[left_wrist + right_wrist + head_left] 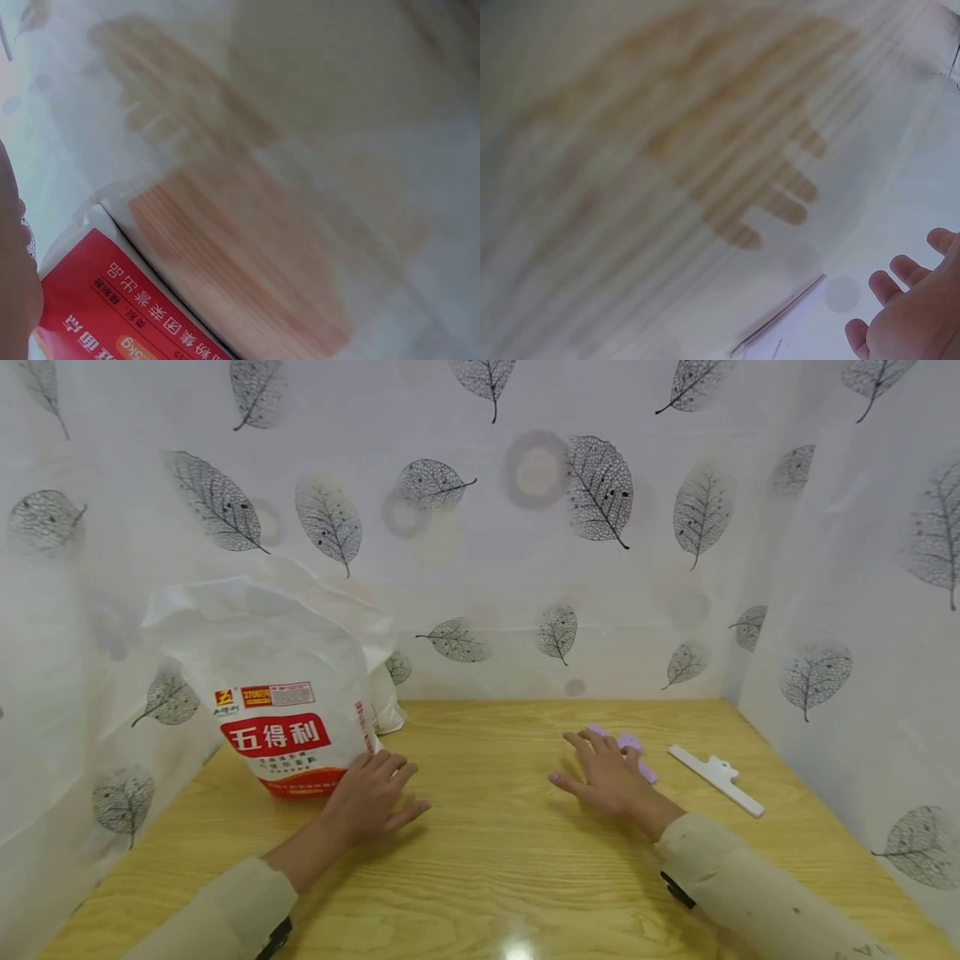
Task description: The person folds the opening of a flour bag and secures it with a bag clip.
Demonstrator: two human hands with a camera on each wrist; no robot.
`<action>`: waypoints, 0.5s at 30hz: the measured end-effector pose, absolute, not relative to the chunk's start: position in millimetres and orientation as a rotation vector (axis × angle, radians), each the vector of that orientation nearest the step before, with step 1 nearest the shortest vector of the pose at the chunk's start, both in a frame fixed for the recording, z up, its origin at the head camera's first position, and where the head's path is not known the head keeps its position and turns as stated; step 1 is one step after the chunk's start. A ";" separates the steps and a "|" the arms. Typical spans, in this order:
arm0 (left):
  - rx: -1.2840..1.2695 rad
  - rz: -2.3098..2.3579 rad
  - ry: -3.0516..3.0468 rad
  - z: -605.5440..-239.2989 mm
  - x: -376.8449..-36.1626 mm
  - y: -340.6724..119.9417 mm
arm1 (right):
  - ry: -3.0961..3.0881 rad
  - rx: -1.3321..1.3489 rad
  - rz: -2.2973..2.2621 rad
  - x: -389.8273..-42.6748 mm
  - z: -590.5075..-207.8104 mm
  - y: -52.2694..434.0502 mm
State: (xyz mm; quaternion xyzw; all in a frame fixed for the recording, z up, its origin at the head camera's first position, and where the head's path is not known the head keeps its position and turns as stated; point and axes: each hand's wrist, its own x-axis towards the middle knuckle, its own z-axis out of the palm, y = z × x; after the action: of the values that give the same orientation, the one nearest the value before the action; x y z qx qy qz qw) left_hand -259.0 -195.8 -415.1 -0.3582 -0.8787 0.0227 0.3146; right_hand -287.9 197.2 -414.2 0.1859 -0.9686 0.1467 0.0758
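A white flour bag (300, 643) with a red label stands upright at the left, its upper part creased. My left hand (371, 797) is held beside the bag's lower right corner, fingers extended; whether it touches the bag I cannot tell. My right hand (611, 777) is over the table, fingers spread, holding nothing. A purple clip (630, 742) lies just beyond this hand, partly hidden by it. To its right is a long white sealing clip (716, 779) with a raised tab. The left wrist view shows the bag's red panel (97, 300) by the hand's edge.
A wood-grain table (480, 868) spreads beneath both hands. White curtains with a leaf print (600, 489) hang along the back and both sides. Another white crumpled piece (386, 702) shows behind the flour bag.
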 end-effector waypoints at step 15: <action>-1.000 0.026 -2.268 -413.3 -253.6 -206.7 | -2.892 0.562 0.392 -288.9 -414.5 184.8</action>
State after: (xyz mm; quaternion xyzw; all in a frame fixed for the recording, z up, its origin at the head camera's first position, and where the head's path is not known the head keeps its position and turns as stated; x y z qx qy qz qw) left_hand -253.6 -206.7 -413.3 -0.3814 -0.8651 0.0100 0.3255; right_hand -288.9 184.8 -414.5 0.1883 -0.9696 0.1314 0.0847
